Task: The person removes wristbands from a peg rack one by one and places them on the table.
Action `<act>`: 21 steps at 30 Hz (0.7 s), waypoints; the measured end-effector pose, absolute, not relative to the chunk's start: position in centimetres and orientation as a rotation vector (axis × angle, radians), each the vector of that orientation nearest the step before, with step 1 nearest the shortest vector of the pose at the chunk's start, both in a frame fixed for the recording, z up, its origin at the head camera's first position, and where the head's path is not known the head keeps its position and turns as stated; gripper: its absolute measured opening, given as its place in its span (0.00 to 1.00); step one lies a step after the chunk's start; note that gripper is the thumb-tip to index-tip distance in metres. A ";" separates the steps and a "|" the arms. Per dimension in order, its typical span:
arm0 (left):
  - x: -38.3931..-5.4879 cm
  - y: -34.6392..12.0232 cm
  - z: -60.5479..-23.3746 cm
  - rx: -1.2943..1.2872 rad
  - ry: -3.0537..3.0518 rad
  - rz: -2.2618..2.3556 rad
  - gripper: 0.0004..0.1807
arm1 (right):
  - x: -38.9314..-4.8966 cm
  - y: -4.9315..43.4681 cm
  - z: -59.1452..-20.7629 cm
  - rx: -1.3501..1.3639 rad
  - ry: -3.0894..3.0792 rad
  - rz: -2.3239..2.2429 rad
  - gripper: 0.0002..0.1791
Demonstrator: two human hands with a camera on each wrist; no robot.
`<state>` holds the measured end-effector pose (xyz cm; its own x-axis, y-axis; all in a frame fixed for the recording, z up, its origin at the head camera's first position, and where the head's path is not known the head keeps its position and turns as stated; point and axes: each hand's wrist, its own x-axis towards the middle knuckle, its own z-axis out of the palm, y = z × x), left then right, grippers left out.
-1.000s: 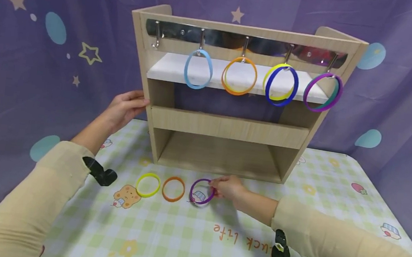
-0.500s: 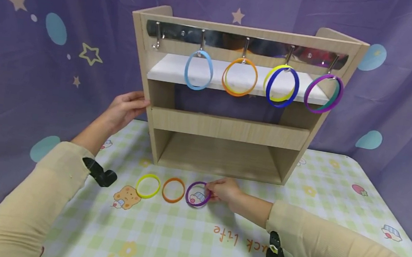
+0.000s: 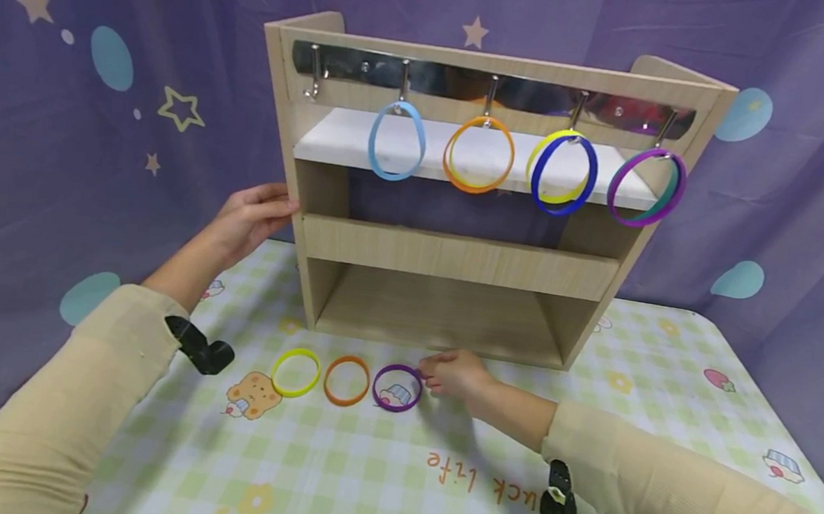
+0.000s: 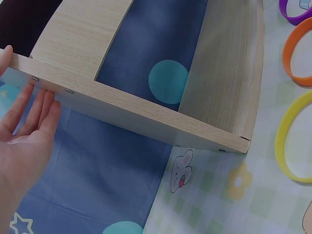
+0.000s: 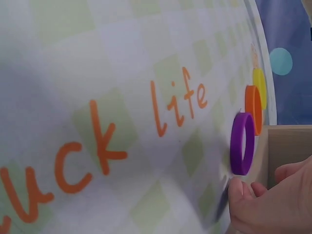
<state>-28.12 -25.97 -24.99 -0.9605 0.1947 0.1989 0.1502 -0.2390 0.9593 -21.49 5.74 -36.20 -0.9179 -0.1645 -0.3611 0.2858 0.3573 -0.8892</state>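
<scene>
On the checked cloth, a purple silicone wristband (image 3: pixel 397 388) lies at the right end of a row, beside an orange wristband (image 3: pixel 347 381) and a yellow wristband (image 3: pixel 296 373). My right hand (image 3: pixel 456 375) is right at the purple band's right edge, fingers loosely bent and holding nothing. The right wrist view shows its fingertips (image 5: pixel 236 187) just off the purple band. My left hand (image 3: pixel 246 219) rests against the left side of a wooden shelf unit (image 3: pixel 457 255). In the left wrist view, its straight fingers (image 4: pixel 36 109) touch the outer side panel, with the thumb at the front edge.
A metal hook rail (image 3: pixel 449 77) runs along the unit's top. A light blue wristband (image 3: pixel 373 140), orange ones (image 3: pixel 510 158), a yellow and dark blue pair (image 3: pixel 592 175), and a purple and teal pair (image 3: pixel 678 193) hang from it. The leftmost hook (image 3: pixel 316 71) is bare. A purple curtain (image 3: pixel 131 135) stands behind.
My right hand has set the purple wristband slightly leftward, flat beside the orange one, then let go and drawn back a little to the right. The left hand has stayed put.
</scene>
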 end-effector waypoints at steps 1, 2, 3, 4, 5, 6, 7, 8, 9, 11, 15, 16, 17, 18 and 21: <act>-28.1 -26.0 -25.0 0.435 1.921 2.410 0.31 | -21.5 5.8 -36.1 0.109 2.231 -1.583 0.16; -28.1 -26.0 -25.0 0.433 1.920 2.411 0.31 | -21.6 5.8 -35.9 0.105 2.226 -1.590 0.16; -28.1 -26.0 -25.0 0.434 1.918 2.413 0.32 | -21.7 5.8 -35.7 0.099 2.226 -1.596 0.16; -28.1 -26.0 -24.9 0.435 1.921 2.411 0.32 | -21.8 5.8 -35.5 0.095 2.224 -1.603 0.17; -28.1 -26.0 -24.9 0.434 1.924 2.409 0.33 | -21.9 5.9 -35.3 0.083 2.229 -1.600 0.17; -28.1 -26.0 -24.8 0.433 1.922 2.409 0.35 | -21.9 5.9 -34.9 0.071 2.234 -1.596 0.17; -28.1 -26.0 -24.8 0.434 1.922 2.407 0.36 | -22.0 5.9 -34.6 0.055 2.238 -1.588 0.18; -28.0 -26.0 -24.8 0.436 1.919 2.408 0.36 | -22.0 5.9 -34.2 0.042 2.242 -1.581 0.18; -28.0 -26.0 -24.8 0.439 1.919 2.408 0.37 | -22.0 6.0 -33.9 0.033 2.241 -1.572 0.19; -28.0 -26.0 -24.8 0.442 1.914 2.412 0.37 | -22.1 6.0 -33.0 0.011 2.225 -1.563 0.20; -28.0 -26.1 -24.9 0.446 1.903 2.422 0.36 | -22.4 6.1 -31.3 -0.041 2.170 -1.595 0.22; -28.0 -26.1 -24.9 0.449 1.900 2.424 0.35 | -22.4 6.1 -30.8 -0.051 2.158 -1.607 0.23; -28.0 -26.1 -24.9 0.451 1.900 2.424 0.33 | -22.4 6.1 -30.3 -0.060 2.145 -1.622 0.24; -28.0 -26.0 -24.9 0.452 1.893 2.426 0.31 | -22.5 6.1 -29.8 -0.069 2.139 -1.632 0.24; -28.1 -26.0 -24.9 0.453 1.896 2.420 0.26 | -22.6 6.1 -28.4 -0.079 2.126 -1.654 0.25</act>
<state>-28.06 -25.98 -24.91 -0.9570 0.2044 0.2060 0.1511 -0.2551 0.9550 -22.61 6.06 -28.39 -0.8999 -0.3097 -0.3070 0.2214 0.2821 -0.9335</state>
